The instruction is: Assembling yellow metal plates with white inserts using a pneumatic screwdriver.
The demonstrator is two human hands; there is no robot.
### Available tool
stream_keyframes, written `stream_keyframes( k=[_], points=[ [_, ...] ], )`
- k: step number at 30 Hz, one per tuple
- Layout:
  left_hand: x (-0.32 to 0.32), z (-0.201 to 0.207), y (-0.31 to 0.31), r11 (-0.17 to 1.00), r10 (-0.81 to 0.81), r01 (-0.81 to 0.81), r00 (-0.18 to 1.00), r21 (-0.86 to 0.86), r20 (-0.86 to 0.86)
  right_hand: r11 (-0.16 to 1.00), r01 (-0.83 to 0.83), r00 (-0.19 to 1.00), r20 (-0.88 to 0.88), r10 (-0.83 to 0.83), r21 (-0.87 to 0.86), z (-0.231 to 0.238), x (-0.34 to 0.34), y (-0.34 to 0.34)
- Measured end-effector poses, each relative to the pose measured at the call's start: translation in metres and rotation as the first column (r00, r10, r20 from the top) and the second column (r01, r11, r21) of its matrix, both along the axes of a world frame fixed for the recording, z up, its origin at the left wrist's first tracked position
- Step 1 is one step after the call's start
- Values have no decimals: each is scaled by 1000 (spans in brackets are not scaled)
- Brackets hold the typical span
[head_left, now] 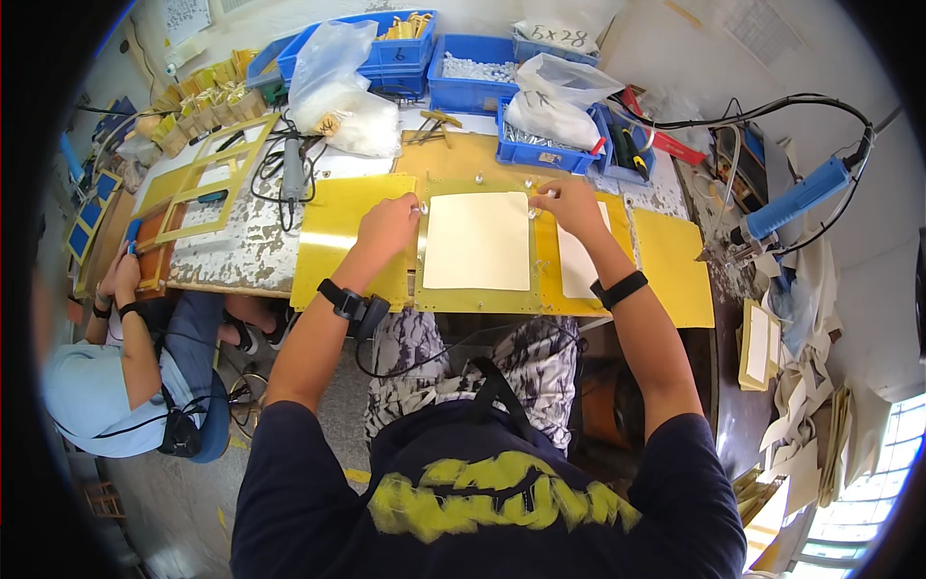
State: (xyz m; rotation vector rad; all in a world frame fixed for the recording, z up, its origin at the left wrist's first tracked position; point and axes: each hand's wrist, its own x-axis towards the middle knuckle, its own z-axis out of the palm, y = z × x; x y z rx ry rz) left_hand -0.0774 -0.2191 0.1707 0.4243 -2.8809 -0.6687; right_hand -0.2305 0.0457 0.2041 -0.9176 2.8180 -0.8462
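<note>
In front of me a yellowish board (476, 301) lies at the table's front edge, with a cream rectangular sheet (477, 241) flat on it. My left hand (389, 227) is closed at the board's left edge, fingertips pinched at a small whitish piece (422, 207). Across the sheet, my right hand (574, 208) is closed in a pinch at the right edge, around another small pale piece whose exact kind is too small to tell. Similar small pieces stand along the board's far edge. Both wrists wear black bands.
Yellow panels (672, 265) flank the board. Behind are blue bins (473, 92) of small parts, plastic bags (345, 111) and a cabled grey tool (291, 169). A blue-handled tool (801, 198) is mounted at right. At left, a co-worker's hands (121, 275) work beside yellow frames (207, 193).
</note>
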Motion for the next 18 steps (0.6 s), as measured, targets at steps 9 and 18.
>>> stream_keyframes(
  k=[9, 18],
  points=[
    [38, 8, 3, 741, -42, 63, 998, 668, -47, 983, -104, 994, 52, 97, 154, 10, 51, 33],
    [59, -8, 13, 701, -63, 78, 997, 709, -47, 945, -137, 988, -26, 152, 297, -13, 67, 26]
  ],
)
